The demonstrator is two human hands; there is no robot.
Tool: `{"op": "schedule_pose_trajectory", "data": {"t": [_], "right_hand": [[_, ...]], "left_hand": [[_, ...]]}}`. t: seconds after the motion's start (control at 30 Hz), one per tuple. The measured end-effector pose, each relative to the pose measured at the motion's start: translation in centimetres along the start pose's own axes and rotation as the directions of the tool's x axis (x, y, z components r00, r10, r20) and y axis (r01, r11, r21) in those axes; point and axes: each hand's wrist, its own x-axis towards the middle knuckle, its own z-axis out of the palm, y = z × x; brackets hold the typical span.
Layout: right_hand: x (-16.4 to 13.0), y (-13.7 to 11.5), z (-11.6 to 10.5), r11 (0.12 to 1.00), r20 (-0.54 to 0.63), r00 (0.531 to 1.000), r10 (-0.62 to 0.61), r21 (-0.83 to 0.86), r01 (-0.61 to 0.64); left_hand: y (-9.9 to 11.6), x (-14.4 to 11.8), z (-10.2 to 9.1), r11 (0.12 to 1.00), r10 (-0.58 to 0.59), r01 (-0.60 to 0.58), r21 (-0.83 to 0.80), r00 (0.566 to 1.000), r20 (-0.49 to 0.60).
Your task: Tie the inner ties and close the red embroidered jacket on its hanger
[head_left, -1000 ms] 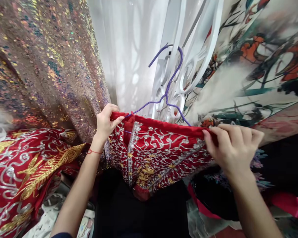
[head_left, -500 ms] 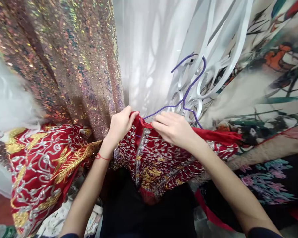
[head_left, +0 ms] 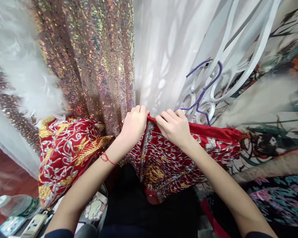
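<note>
Hands now side by side: right hand has moved in from the garment's far edge to beside left hand. Both sets of fingers closed, pinching the red top hem below the purple hanger.

Red satin garment with silver and gold embroidery, draped over a purple wire hanger, top edge bunched at centre, right shoulder spread flat, hook caught on white scrolled ironwork
</note>
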Motion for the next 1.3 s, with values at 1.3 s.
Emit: {"op": "schedule_pose_trajectory", "data": {"t": [1.3], "right_hand": [[-7.5, -14.4, 5.4, 0.507, -0.215, 0.481, 0.850, 0.578, -0.639]], "left_hand": [[-7.8, 6.3, 5.4, 0.640, 0.745, -0.741, -0.202, 0.663, -0.070]]}}
